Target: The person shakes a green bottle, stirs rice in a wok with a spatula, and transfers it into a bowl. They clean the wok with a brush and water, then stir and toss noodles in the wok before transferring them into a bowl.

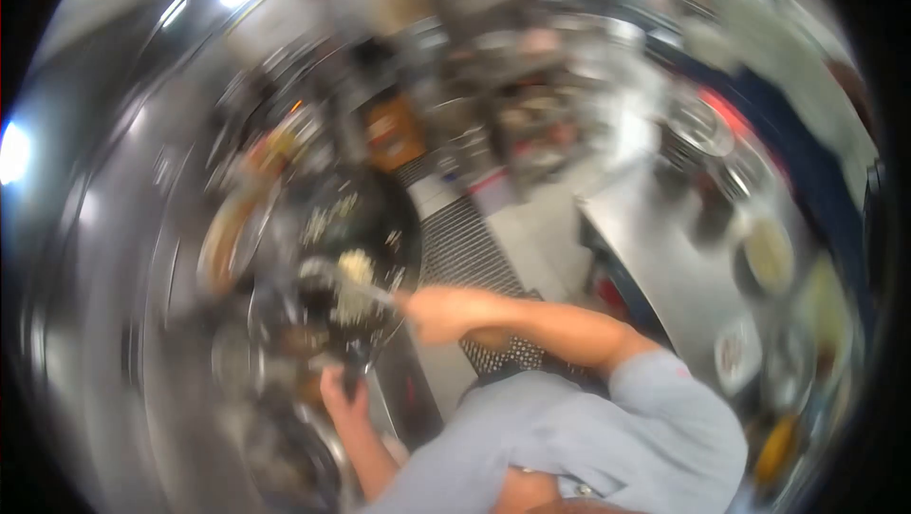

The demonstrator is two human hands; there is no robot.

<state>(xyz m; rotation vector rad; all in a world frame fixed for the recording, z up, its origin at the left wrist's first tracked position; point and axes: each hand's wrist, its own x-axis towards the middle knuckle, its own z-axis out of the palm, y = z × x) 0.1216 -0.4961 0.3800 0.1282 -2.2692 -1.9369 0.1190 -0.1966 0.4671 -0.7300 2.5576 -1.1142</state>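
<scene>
A large dark wok (394, 201) sits over the stove on the left of the head view. Pale, whitish bits of food (354, 300) are heaped in it, with more scattered on its far side; blur hides what they are. My right hand (441, 313) is closed around the handle of a metal ladle (375, 294), whose rounded end reaches into the wok beside the food. At the wok's near side, my left hand (343, 398) grips the dark wok handle (355, 367).
A steel counter (631, 220) with several bowls and containers runs along the right. Floor grating (470, 243) lies between stove and counter. Beyond the wok stands an orange box (392, 132). A brown round pan or bowl (228, 239) is left of the wok. Motion blurs much of the view.
</scene>
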